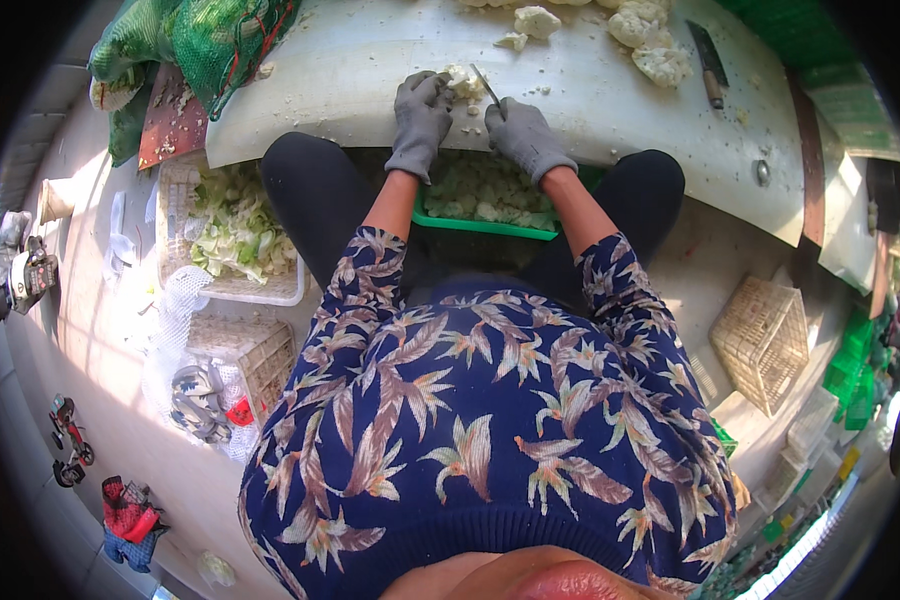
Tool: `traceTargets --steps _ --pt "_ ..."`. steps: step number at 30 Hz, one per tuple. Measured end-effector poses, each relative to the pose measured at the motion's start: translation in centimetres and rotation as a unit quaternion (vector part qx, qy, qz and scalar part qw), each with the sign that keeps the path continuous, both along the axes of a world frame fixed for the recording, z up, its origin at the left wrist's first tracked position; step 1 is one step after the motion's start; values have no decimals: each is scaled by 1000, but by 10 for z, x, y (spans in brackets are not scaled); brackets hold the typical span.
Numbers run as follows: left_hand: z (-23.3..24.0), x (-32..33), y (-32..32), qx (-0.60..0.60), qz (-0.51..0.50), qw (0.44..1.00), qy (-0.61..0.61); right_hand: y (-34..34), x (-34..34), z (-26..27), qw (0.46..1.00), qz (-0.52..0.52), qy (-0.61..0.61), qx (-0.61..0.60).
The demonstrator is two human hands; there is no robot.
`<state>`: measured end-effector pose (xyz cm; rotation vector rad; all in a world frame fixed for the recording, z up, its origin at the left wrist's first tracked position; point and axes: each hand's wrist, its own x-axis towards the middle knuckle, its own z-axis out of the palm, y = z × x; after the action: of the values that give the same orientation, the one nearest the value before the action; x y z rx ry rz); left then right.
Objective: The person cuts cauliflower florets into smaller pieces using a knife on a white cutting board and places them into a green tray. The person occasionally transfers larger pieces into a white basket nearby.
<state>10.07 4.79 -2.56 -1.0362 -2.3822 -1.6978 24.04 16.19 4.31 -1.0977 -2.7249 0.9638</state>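
Observation:
My left hand, in a grey glove, grips a piece of cauliflower at the near part of the pale work table. To its right my right hand, also gloved, is closed around a knife, its blade pointing up and left beside the cauliflower. Small crumbs and bits lie around both hands. Below the table edge, between my knees, a green-rimmed crate holds cut cauliflower florets.
More cauliflower heads lie at the table's far side, near a cleaver. Green mesh sacks of vegetables stand at the far left. A white crate of leaves is left of my legs; an empty plastic crate lies right.

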Motion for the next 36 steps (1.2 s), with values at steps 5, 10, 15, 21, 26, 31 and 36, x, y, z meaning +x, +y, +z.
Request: traceTargets --steps 5,10,15,21,26,31,36 --pt "0 -3 -2 -1 -13 1000 -1 5 -5 -10 964 -97 52 -241" --pt "-1 -6 -1 -34 5 998 59 18 4 0 974 -183 78 -108" --pt "6 -1 0 -14 10 997 -74 -13 7 8 992 95 -1 89" --pt "13 0 0 -33 9 999 -38 -17 -2 2 981 111 -59 146" --pt "13 -1 5 -89 11 993 -79 -3 -18 -1 981 143 -78 109" --pt "33 -23 7 -174 -110 975 -78 21 -14 -7 972 43 -73 -221" --pt "43 -20 12 -237 -101 965 -49 24 -12 -26 994 79 -51 -54"
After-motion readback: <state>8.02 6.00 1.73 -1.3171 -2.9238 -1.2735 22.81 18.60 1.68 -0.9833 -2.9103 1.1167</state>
